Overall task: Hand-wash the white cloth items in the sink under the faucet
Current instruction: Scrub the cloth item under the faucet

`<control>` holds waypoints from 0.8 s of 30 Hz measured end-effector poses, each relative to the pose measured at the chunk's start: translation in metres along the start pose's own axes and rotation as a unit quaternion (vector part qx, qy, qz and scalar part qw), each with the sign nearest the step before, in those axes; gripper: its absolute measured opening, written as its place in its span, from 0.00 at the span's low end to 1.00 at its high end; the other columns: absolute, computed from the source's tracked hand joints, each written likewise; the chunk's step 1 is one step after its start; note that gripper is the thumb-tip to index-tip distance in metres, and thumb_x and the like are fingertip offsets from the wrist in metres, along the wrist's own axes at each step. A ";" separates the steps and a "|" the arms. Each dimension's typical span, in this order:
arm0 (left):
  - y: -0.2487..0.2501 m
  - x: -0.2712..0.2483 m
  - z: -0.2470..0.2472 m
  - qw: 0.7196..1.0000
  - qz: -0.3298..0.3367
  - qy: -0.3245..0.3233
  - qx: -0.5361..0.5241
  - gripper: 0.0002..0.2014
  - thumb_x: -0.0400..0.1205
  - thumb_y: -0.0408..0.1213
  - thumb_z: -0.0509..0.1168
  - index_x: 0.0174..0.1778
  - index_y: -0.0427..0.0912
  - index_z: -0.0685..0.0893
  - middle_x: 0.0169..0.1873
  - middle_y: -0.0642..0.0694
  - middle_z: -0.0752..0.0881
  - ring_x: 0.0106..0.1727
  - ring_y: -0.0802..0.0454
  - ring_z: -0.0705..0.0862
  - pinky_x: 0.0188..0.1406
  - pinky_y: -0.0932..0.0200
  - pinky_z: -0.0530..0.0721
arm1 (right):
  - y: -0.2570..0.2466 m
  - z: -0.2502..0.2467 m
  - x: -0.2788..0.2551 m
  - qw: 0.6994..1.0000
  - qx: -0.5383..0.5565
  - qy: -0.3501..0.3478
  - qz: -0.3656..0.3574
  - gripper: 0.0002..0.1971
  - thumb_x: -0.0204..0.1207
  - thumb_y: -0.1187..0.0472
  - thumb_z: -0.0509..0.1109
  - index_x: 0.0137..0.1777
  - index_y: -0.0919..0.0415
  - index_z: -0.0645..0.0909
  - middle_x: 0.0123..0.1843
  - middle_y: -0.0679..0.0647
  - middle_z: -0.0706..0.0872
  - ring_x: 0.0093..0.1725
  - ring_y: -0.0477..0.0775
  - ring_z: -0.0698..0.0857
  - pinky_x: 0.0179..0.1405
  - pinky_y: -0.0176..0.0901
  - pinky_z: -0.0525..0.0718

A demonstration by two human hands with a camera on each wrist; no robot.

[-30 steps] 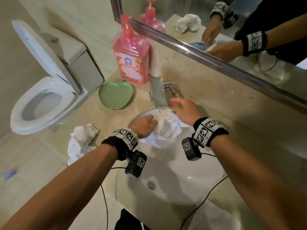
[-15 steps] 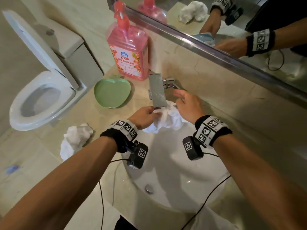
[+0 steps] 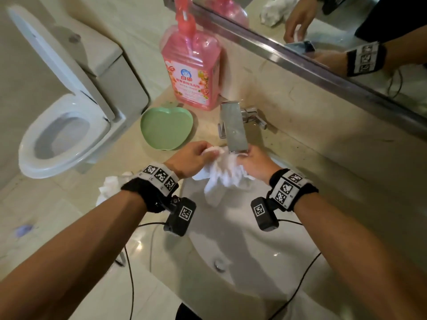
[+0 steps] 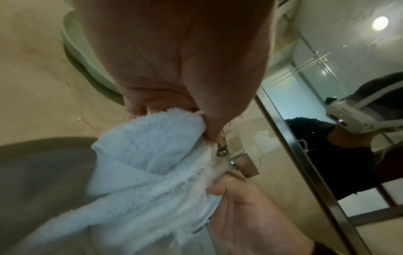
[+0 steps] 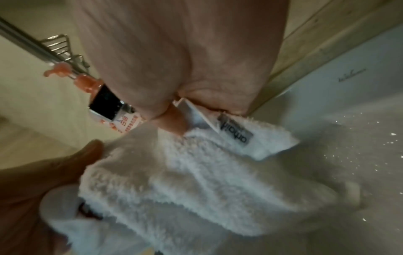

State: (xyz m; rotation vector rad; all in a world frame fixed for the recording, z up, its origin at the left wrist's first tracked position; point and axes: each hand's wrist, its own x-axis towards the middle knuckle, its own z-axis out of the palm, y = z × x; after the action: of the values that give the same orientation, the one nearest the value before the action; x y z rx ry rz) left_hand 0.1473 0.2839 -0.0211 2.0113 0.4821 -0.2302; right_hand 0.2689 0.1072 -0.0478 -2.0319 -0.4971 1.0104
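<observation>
- Gripping one end of the white cloth (image 3: 225,173), the left hand (image 3: 191,158) is pinching it between thumb and curled fingers, at the left of the faucet (image 3: 234,128).
- The right hand (image 3: 255,163) is grasping the other end, where a label is showing.
- The cloth is stretching between the two hands, its long axis going left to right, just under the spout and above the sink (image 3: 242,239); a loose tail is hanging down.
- A second white cloth (image 3: 109,184) is lying on the tabletop (image 3: 111,158), nearer to the left hand.

Beige marble counter (image 3: 300,162), metal-framed mirror (image 3: 346,24), white toilet (image 3: 69,125) beside.
</observation>
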 end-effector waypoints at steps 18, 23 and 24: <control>0.016 0.050 0.061 0.997 -0.051 -0.014 -0.052 0.15 0.86 0.41 0.65 0.63 0.36 0.84 0.59 0.40 0.88 0.61 0.45 0.86 0.53 0.62 0.79 | 0.027 -0.023 -0.005 0.993 -0.109 0.044 -0.017 0.14 0.74 0.50 0.78 0.51 0.58 0.81 0.44 0.49 0.86 0.43 0.47 0.85 0.38 0.38 0.78; 0.001 0.040 0.051 0.996 -0.025 -0.044 -0.074 0.17 0.82 0.45 0.70 0.65 0.42 0.81 0.54 0.52 0.88 0.55 0.57 0.86 0.50 0.69 0.81 | 0.026 -0.010 0.003 0.999 0.044 -0.008 -0.010 0.16 0.73 0.43 0.76 0.56 0.50 0.86 0.50 0.45 0.93 0.53 0.48 0.90 0.47 0.41 0.86; -0.006 0.037 0.046 0.997 -0.030 -0.035 -0.069 0.14 0.82 0.41 0.71 0.60 0.41 0.79 0.49 0.52 0.87 0.49 0.58 0.85 0.46 0.70 0.80 | 0.024 -0.009 0.006 0.998 0.064 -0.004 -0.010 0.14 0.75 0.46 0.76 0.56 0.51 0.85 0.50 0.47 0.92 0.53 0.51 0.90 0.42 0.42 0.86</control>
State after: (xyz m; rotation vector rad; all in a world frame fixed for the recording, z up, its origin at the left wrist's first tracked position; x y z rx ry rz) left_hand 0.1807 0.2542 -0.0610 1.8496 0.5013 -0.2945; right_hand 0.2795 0.0925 -0.0668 -1.9058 -0.4442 1.0136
